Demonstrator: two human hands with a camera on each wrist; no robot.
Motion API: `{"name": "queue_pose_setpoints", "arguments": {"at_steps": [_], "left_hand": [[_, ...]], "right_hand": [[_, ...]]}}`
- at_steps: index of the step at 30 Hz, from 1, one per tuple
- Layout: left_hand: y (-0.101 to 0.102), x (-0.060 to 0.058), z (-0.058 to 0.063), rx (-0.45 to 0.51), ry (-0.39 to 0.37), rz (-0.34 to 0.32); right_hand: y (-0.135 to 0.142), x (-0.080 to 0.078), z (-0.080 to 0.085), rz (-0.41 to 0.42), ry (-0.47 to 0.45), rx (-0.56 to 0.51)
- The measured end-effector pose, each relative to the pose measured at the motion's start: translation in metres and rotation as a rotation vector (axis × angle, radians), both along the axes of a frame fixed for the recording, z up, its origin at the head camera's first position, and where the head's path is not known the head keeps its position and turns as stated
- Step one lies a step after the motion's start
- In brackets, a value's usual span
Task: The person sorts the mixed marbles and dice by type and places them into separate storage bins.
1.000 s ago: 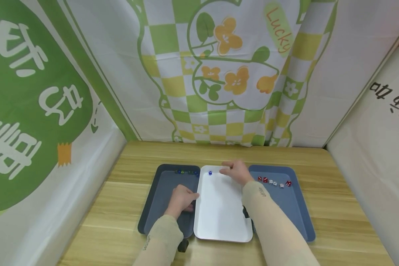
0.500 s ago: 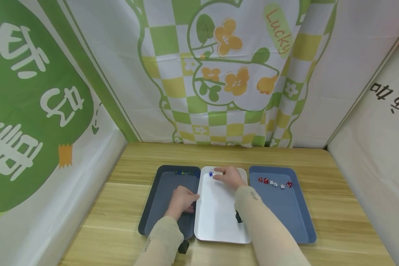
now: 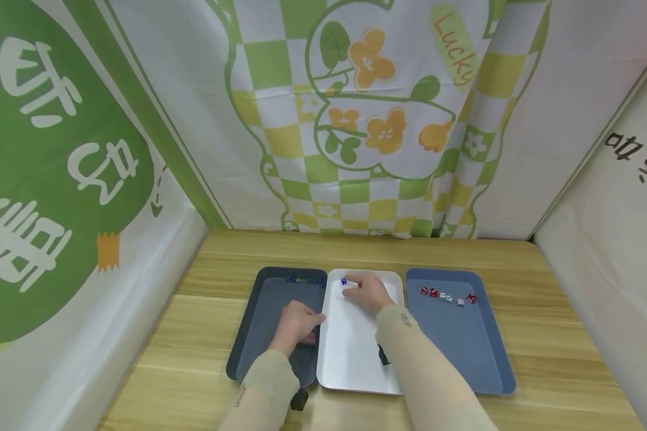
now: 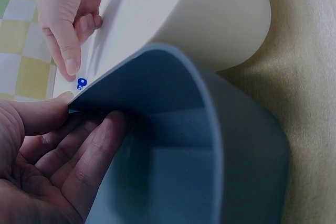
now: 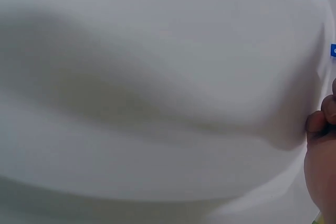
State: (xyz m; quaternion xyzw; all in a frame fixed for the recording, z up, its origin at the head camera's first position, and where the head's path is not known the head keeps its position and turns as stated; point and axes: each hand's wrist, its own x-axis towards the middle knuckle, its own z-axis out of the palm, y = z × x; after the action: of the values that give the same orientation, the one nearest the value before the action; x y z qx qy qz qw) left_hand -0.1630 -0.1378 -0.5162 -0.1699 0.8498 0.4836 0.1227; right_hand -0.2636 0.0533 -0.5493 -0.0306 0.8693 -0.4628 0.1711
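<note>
In the head view a blue die (image 3: 344, 281) lies in the far left corner of the white tray (image 3: 350, 353). My right hand (image 3: 370, 293) reaches over this tray with thumb and forefinger stretched toward the die; the left wrist view shows the fingertips (image 4: 71, 66) just short of the blue die (image 4: 82, 83). My left hand (image 3: 298, 323) grips the right rim of the dark grey tray (image 3: 259, 335), its thumb on one side and fingers inside. In the right wrist view only a bit of the blue die (image 5: 333, 50) and the curled fingers (image 5: 328, 109) show.
Several dark blue and green small pieces (image 3: 298, 280) lie along the dark tray's far end. A blue-grey tray (image 3: 466, 353) on the right holds a row of red dice (image 3: 434, 293) and white dice (image 3: 460, 302). The trays stand side by side on a wooden table (image 3: 550, 335).
My right hand has moved left across the far end of the white tray, up close to the blue die. The left hand has stayed at the dark tray's rim.
</note>
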Motion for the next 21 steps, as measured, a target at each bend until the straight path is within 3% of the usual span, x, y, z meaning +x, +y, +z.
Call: {"name": "queue_pose_setpoints", "arguments": {"at_steps": [21], "left_hand": [[0.0006,0.0016,0.0000,-0.009,0.007,0.001]], "right_hand": [[-0.0022,-0.0031,-0.0076,0.065,0.109,0.054]]}}
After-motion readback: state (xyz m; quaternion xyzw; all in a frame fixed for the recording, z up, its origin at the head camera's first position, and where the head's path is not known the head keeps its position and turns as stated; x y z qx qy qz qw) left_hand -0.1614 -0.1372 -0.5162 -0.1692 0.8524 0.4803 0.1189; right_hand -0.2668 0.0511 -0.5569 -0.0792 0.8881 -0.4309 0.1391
